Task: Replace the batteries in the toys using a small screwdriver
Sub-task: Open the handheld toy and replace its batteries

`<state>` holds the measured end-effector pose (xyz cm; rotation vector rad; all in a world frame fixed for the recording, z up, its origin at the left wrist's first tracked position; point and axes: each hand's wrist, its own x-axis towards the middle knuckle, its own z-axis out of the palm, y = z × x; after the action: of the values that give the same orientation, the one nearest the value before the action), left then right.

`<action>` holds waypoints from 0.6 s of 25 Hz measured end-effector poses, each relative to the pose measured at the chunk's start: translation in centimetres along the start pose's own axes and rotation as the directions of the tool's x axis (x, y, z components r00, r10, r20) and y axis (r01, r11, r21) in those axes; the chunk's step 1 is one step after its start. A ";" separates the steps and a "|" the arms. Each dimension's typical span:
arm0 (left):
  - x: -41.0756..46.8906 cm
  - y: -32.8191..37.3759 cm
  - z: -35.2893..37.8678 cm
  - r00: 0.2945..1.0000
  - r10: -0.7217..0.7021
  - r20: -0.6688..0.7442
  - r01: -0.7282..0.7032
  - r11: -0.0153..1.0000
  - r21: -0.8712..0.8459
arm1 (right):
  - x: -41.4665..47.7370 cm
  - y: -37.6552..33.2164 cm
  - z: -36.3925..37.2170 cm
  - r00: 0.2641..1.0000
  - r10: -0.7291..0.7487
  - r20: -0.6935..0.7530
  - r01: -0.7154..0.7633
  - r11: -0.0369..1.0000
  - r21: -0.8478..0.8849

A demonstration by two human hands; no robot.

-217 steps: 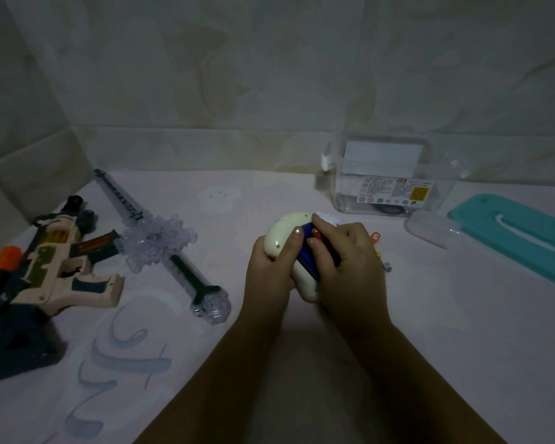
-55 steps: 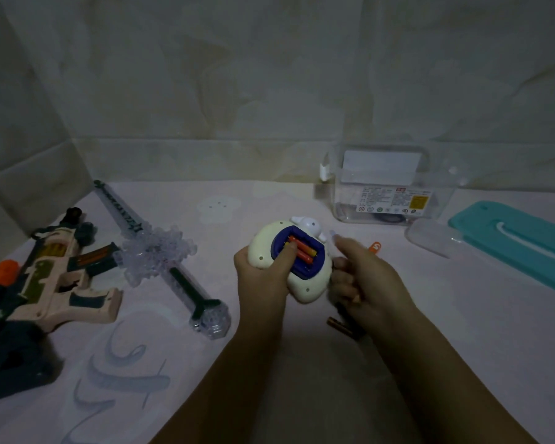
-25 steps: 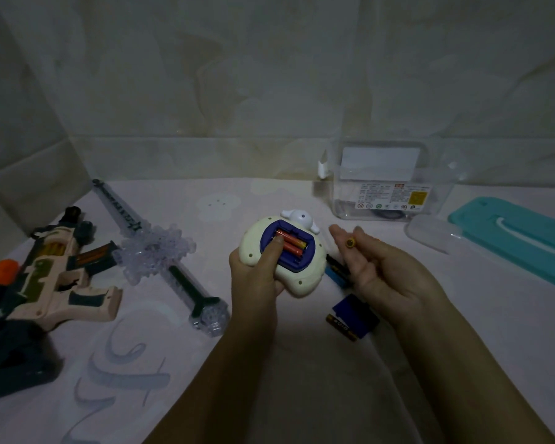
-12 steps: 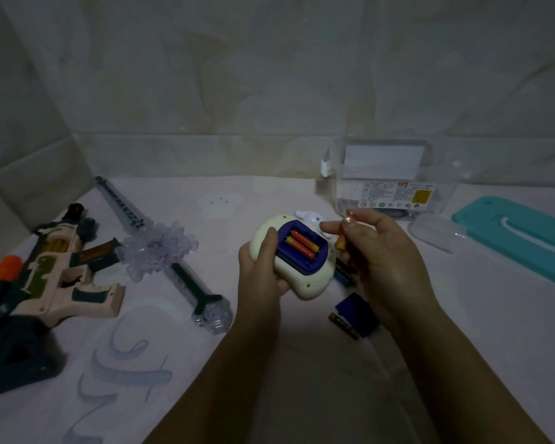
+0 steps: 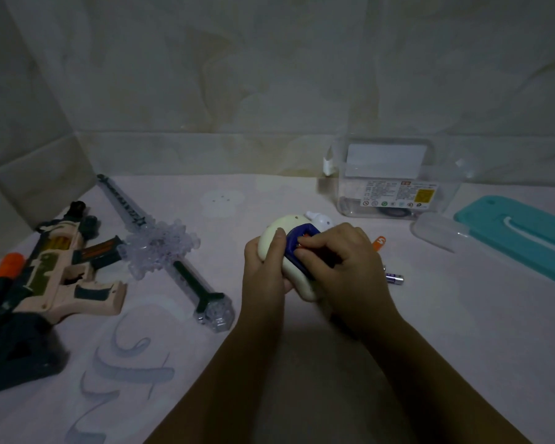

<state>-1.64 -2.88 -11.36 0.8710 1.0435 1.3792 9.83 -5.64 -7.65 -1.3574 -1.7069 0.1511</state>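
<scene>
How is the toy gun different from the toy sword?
The toy gun is solid, peach and dark green, with an orange tip; the toy sword is see-through with a dark handle. The gun is chunky; the sword is long and thin. Both lie untouched on the table, left of the hands.

Rounded cream plastic toy (image 5: 271,238) with blue battery bay (image 5: 297,243) is sitting tilted above the table, bay facing up, loose purple-labelled battery (image 5: 394,278) lying just right.
</scene>
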 end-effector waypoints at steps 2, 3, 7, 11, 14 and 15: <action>0.0 -0.1 0.1 1.000 0.009 -0.005 -0.009 1.000 0.025 | 0.1 0.0 0.2 0.999 0.039 0.009 -0.039 0.999 -0.020; 0.0 -0.1 0.1 1.000 0.014 -0.009 -0.013 0.999 0.033 | 0.0 -0.1 0.2 0.998 0.057 0.007 -0.057 0.998 -0.013; -0.1 0.0 0.1 0.999 0.024 -0.025 -0.022 0.999 0.049 | -0.2 -0.3 0.5 0.979 0.204 0.025 -0.205 0.970 0.133; -0.2 0.0 0.2 0.999 0.023 -0.033 -0.021 0.998 0.053 | -0.2 -0.7 0.5 0.931 0.358 0.075 -0.364 0.894 0.262; -0.2 0.1 0.1 0.999 0.028 -0.046 -0.026 0.998 0.051 | 0.1 -1.2 0.2 0.909 0.406 0.100 -0.417 0.867 0.272; -0.1 0.1 0.1 0.998 0.024 -0.054 -0.022 0.999 0.047 | 0.2 -1.2 0.0 0.901 0.415 0.123 -0.433 0.859 0.273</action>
<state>-1.52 -2.99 -11.22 0.8855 1.1139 1.4099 9.03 -5.97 -6.82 -1.4908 -1.3391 0.6789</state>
